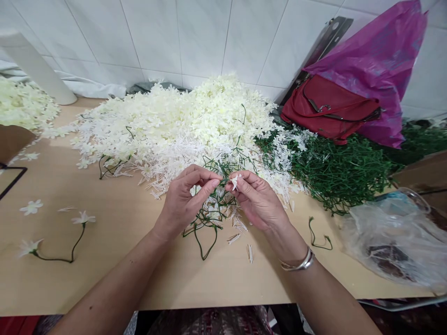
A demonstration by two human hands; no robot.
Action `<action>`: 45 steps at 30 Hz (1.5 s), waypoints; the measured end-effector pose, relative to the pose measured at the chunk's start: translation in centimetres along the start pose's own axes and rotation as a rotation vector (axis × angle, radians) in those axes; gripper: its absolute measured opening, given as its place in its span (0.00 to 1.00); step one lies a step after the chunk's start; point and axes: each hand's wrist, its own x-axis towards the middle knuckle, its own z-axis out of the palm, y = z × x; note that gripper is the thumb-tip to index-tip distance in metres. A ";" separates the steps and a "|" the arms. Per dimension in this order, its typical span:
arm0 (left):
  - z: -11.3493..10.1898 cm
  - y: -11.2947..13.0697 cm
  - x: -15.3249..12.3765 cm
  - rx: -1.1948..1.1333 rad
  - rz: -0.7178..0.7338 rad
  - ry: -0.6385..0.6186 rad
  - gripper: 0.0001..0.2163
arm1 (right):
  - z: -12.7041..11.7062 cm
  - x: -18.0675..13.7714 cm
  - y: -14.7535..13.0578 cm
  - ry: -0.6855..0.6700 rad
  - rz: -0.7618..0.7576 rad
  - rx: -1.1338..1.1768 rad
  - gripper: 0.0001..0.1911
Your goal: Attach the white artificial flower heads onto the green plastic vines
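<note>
My left hand [190,197] is closed, its thumb and forefinger pinching the end of a green artificial stem [225,180]. Close beside it, my right hand [256,197] is closed on a small white artificial flower [235,181], held between thumb and fingers. The flower and the stem end meet or nearly meet; whether they are joined I cannot tell. Loose green stems [206,242] lie beneath both hands, mixed with thin white flower parts [239,225]. Behind the hands spreads a large heap of cream-white flowers [181,111].
Green stems [342,167] are piled at the right, below a red bag [328,107] and a purple plastic bag [377,65]. A clear plastic bag [394,237] lies at the right edge. A stem with white flowers at both ends [71,260] rests on the table's left.
</note>
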 end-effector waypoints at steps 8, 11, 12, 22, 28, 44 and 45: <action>0.3 -0.3 -0.2 -0.062 -0.012 -0.038 0.05 | 0.1 -0.1 0.2 -0.031 0.042 0.010 0.16; 0.2 -0.6 -0.2 -0.090 -0.022 -0.041 0.05 | 0.2 -0.2 0.2 -0.035 0.052 0.001 0.17; 0.1 -0.6 -0.2 -0.087 -0.019 -0.044 0.05 | 0.2 -0.2 0.2 -0.030 0.056 0.005 0.17; 0.7 -0.5 -0.5 -0.126 -0.107 -0.087 0.03 | 0.2 -0.1 1.2 0.011 0.065 0.023 0.18; 0.4 -0.2 -0.4 0.004 -0.013 -0.102 0.04 | -0.1 0.0 1.0 -0.040 0.076 0.013 0.16; 1.0 -1.0 -0.6 -0.141 -0.182 -0.121 0.04 | -0.5 0.4 1.4 -0.068 0.091 0.050 0.14; 1.0 -1.0 -0.6 -0.158 -0.185 -0.140 0.03 | -0.6 0.4 1.2 -0.070 0.096 0.063 0.13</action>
